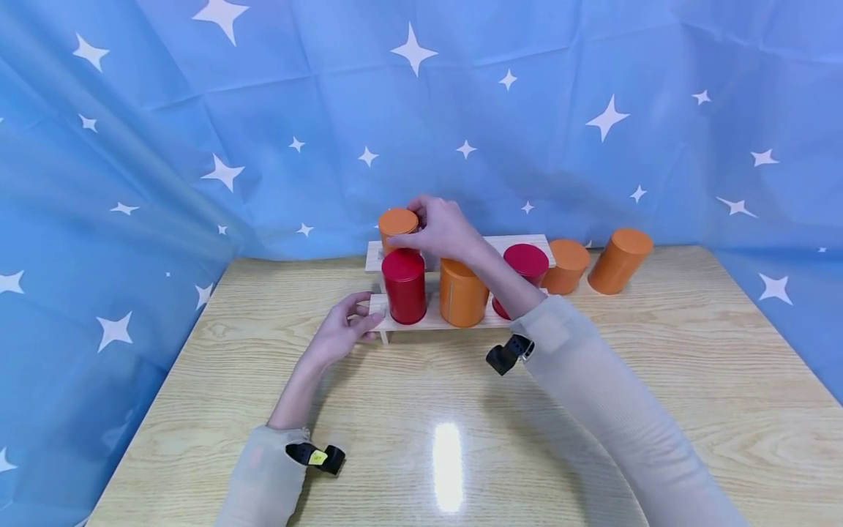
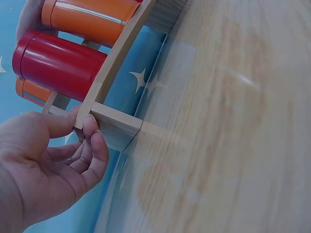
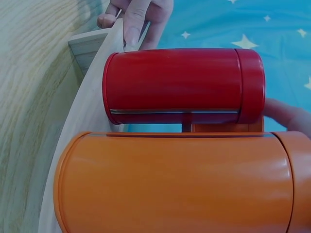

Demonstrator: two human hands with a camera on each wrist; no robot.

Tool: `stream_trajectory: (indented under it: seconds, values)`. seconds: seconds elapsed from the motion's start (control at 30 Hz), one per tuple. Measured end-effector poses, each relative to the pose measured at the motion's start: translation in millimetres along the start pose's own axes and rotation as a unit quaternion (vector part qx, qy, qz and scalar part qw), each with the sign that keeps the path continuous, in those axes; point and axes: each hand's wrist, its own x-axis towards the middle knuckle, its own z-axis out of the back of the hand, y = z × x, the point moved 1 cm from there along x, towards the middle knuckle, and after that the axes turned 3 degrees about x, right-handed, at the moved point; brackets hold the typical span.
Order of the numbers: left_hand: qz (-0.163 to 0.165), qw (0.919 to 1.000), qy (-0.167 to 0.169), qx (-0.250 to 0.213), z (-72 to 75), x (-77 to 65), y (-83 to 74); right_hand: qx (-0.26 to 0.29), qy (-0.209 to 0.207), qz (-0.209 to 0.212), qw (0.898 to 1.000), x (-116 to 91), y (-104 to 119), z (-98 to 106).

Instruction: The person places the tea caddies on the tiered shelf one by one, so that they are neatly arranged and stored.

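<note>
A two-step wooden rack [image 1: 435, 320] stands at the back of the table. My left hand [image 1: 342, 326] pinches the left end of its lower step between thumb and fingers, seen closely in the left wrist view. Reaching over the front row, my right hand [image 1: 446, 228] grips an orange canister [image 1: 397, 221] at the left of the upper step, thumb in front and fingers behind. In front of that one, a red canister [image 1: 405, 289] stands on the lower step. Beside it are an orange canister [image 1: 464, 298] and another red canister [image 1: 525, 260], partly behind my right forearm.
Right of the rack, two more orange canisters stand on the wooden table, a nearer one [image 1: 568, 265] beside the rack and another [image 1: 620, 262] farther right. A blue curtain [image 1: 342, 110] with white stars hangs behind and left of the table [image 1: 665, 351].
</note>
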Motion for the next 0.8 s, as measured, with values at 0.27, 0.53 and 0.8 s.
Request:
stream_trajectory:
  seconds: [0.27, 0.53, 0.8]
  values:
    - [0.001, 1.0, -0.003, 0.0, -0.6, 1.6, 1.6, 0.055, -0.059, 0.024, 0.996, -1, -1, 3]
    - [-0.001, 1.0, -0.003, -0.003, -1.9, 2.0, 1.7, 0.104, -0.116, 0.072, 0.985, -12, 7, 22]
    - [0.0, 0.9998, -0.004, -0.018, -1.7, 0.5, 0.4, 0.12, -0.116, 0.091, 0.982, -31, 4, 37]
